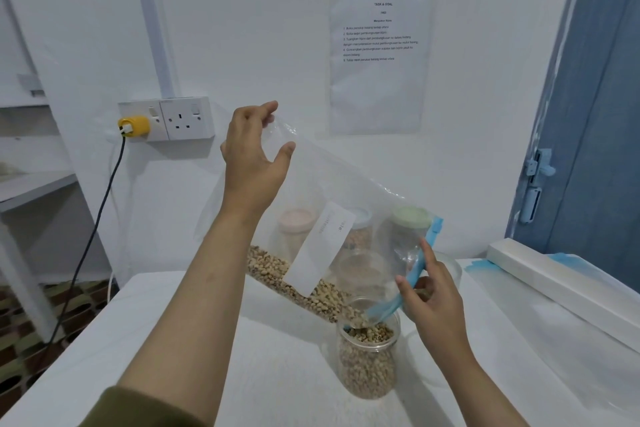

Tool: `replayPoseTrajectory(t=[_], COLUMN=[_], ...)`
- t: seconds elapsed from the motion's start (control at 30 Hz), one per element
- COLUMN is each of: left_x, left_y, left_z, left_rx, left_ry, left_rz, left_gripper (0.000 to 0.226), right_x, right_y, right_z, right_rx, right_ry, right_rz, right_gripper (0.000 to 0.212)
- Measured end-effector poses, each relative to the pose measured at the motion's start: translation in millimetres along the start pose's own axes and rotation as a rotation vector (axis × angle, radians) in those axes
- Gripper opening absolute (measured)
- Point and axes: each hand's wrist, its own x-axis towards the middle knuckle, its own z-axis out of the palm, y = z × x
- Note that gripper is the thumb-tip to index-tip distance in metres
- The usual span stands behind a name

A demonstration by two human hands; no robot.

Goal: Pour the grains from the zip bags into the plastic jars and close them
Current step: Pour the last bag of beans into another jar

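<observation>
Clear plastic forms the large zip bag [349, 191] that you hold tilted between both hands, its blue zip strip [412, 274] at the low end. Your left hand [254, 156] grips the raised bottom corner of the bag: the thumb is spread away from the curled fingers [266, 111], and the film passes between them. Your right hand [433, 298] pinches the blue zip strip between thumb and forefinger, holding the mouth directly above the open clear plastic jar [369, 357]; the remaining fingers curl loosely below the strip. Pale beige grains [277, 274] lie along the lower fold of the bag, below your left fingers and running down toward your right fingertips. Grains at the mouth fall into the jar, which stands on the white table [277, 374] just below your right thumb and is filled almost to the neck. A white rectangular label [320, 248] sits on the bag face between your two hands. Behind the bag, beyond your right fingers, three further jars stand with a pink lid [298, 218], a pale blue lid [362, 215] and a green lid [410, 217].
</observation>
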Motion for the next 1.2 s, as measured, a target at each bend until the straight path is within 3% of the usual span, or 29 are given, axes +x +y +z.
replayPoseTrajectory(t=[1.2], left_x=[-7], left_y=[1], left_z=[-8], left_rx=[-0.004], left_ry=[0.002], left_rz=[-0.01], left_gripper=[0.054], right_x=[-6], right_y=[-9], right_z=[2], right_rx=[0.009], right_ry=[0.01], right_rz=[0.0], right_gripper=[0.069])
